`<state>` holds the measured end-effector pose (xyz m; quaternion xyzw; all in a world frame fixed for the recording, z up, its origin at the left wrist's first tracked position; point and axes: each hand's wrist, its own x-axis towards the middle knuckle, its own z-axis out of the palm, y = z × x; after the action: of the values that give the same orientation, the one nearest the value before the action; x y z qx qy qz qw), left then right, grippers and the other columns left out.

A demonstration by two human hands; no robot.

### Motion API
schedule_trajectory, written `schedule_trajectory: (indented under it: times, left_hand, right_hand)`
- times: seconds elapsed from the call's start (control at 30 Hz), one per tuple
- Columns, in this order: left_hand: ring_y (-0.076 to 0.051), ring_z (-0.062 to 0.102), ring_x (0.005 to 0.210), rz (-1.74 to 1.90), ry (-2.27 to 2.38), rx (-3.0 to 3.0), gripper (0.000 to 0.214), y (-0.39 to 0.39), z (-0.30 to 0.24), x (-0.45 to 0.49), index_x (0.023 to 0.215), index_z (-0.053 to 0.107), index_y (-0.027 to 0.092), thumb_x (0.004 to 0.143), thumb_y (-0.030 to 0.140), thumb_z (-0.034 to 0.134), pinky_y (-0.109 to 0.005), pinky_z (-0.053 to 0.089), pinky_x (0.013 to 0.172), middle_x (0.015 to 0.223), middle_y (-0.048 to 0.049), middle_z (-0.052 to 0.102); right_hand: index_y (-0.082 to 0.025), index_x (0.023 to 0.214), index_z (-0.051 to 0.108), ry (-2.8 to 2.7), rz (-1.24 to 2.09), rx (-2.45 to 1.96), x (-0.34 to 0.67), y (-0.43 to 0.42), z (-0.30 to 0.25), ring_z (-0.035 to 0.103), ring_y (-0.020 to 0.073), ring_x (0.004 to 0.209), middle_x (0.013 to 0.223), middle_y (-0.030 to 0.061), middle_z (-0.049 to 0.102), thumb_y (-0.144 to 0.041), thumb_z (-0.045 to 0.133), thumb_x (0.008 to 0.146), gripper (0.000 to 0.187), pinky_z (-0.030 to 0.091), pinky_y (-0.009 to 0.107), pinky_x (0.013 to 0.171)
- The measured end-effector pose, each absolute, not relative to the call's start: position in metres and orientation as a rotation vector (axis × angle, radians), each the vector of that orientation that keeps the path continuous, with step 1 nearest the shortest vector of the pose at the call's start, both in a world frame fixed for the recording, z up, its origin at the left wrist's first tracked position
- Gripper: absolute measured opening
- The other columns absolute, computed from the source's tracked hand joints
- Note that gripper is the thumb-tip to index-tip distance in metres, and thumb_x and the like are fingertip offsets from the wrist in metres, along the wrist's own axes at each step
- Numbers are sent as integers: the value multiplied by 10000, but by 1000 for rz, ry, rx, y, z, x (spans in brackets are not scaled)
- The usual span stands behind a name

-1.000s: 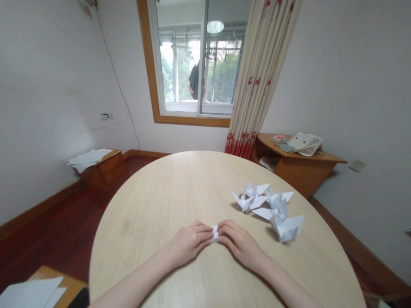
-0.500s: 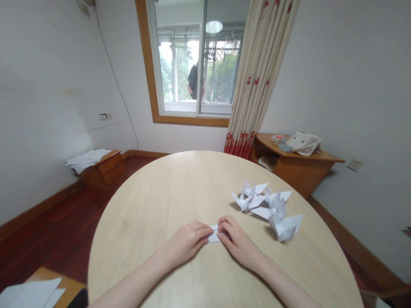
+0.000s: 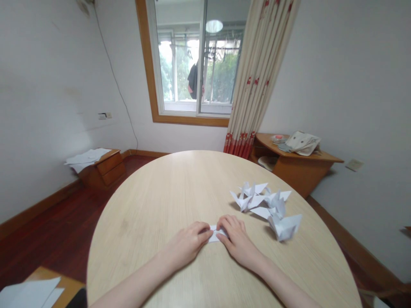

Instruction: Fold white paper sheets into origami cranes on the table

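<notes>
A small piece of folded white paper (image 3: 213,238) lies flat on the round wooden table (image 3: 154,205), in front of me. My left hand (image 3: 192,239) grips its left end, fingers bent and thumb along the top. At the right end my right hand (image 3: 235,234) holds the paper down, with curled fingers on the far side and the thumb on the near side. Both hands hide much of the sheet, so its exact folds cannot be made out. To the right of my right hand stand several folded paper cranes (image 3: 284,226), grouped close together.
A low drawer cabinet (image 3: 111,171) with white sheets is at the left wall. More loose paper (image 3: 30,293) lies at the lower left. Behind the table's right side stands a wooden desk (image 3: 295,171) with a cloth bag (image 3: 302,142), near a long curtain (image 3: 257,81).
My right thumb has come down onto the near part of the paper, and the right fingers have spread a little along its far edge. My left hand has barely shifted.
</notes>
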<state>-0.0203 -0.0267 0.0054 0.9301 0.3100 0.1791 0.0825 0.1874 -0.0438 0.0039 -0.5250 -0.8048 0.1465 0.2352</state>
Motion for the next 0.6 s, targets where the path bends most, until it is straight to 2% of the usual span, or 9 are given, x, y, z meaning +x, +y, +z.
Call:
schedule_trajectory:
  times: [0.13,0.33,0.5,0.6]
  left_hand:
    - [-222,596,1029,407,940,2881,264,-30,12,-18,1215,557,199,973,170,458,-294,530,772,1135,-76,621]
    - [-241,596,998,277,953,3019,235,-37,17,-10,1150,551,128,945,83,445,-319,545,755,1094,-104,621]
    - [-256,596,1003,343,967,2951,208,-35,13,-10,1120,562,136,924,209,561,-336,557,729,1084,-100,622]
    - [-247,602,995,373,963,2949,194,-31,9,-12,1117,575,152,931,204,553,-322,552,706,1093,-90,633]
  right_hand:
    - [-224,908,499,-2224,396,-1490,187,-42,6,500,241,1008,1027,46,576,-143,522,888,86,346,413,879]
    - [-228,920,529,-2239,447,-1514,191,-38,7,493,234,1030,1048,37,585,-87,475,873,159,332,414,889]
    - [-241,927,547,-2255,482,-1477,196,-35,6,497,232,1019,1025,28,597,-67,455,861,208,352,414,881]
    - [-239,927,557,-2243,482,-1382,200,-35,5,512,231,1009,1009,33,609,-90,473,861,182,378,416,889]
